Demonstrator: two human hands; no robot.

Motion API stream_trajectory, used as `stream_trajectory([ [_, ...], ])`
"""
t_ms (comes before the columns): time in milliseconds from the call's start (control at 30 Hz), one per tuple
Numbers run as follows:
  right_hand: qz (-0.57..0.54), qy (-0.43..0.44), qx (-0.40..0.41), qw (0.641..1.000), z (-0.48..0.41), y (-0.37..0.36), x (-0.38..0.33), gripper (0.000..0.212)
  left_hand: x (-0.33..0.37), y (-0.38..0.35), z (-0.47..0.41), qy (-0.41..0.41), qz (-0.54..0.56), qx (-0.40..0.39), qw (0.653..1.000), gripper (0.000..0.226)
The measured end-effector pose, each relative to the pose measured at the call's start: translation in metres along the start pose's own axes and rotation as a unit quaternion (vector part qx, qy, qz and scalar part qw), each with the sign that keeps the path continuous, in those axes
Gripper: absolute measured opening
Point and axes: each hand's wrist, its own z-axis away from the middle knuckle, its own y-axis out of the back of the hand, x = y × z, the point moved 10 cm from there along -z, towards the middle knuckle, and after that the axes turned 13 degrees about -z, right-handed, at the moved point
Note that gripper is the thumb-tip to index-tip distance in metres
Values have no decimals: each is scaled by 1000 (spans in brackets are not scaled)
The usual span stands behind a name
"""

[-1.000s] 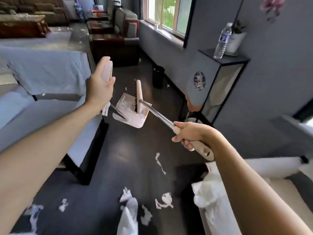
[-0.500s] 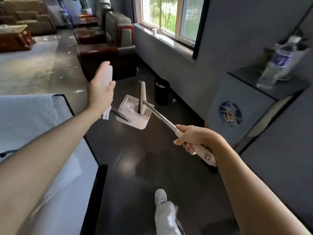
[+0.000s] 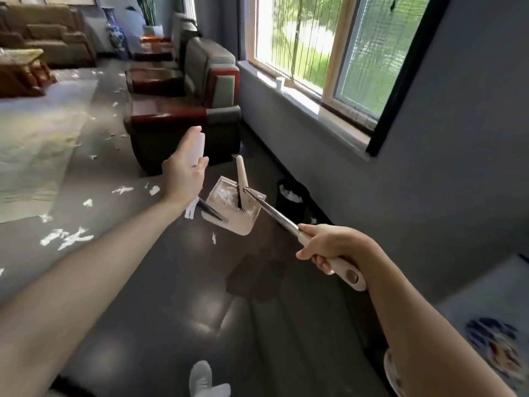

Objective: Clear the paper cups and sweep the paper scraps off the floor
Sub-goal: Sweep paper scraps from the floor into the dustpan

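While the dustpan (image 3: 229,209) is held clear of the floor (image 3: 171,296), its handle (image 3: 199,147) is gripped in the curled fingers of the left hand (image 3: 183,176), so that the pan hangs just below and right of that hand with scraps (image 3: 221,194) lying in it. The broom pole (image 3: 272,210) is clasped at its near end by the right hand (image 3: 329,247), and the broom head (image 3: 242,174) stands in the pan, well ahead of that grip. More scraps are strewn on the floor at left; a bin (image 3: 297,210) stands just beyond the pan.
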Motion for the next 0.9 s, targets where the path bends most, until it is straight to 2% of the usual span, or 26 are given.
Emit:
stream_trajectory([
  [200, -81, -17, 15, 996, -144, 15, -104, 70, -67, -46, -172, -34, -8, -50, 998, 61],
  [300, -120, -13, 32, 992, -206, 17, -152, 75, -91, -68, -254, -56, -1, -76, 996, 63],
  [400, -139, -18, 51, 989, -256, 25, -195, 76, -110, -91, -319, -59, 5, -97, 994, 64],
  [533, -151, -17, 63, 986, -320, 47, -249, 67, -135, -126, -406, -69, 31, -118, 990, 64],
  [667, -189, -23, 76, 979, -377, 55, -273, 65, -160, -156, -473, -77, 61, -119, 988, 64],
  [800, -249, -40, 102, 962, -405, 45, -286, 57, -186, -187, -519, -73, 124, -167, 975, 64],
  [900, -280, -54, 128, 950, -425, 35, -301, 60, -204, -208, -553, -82, 166, -207, 961, 65],
])
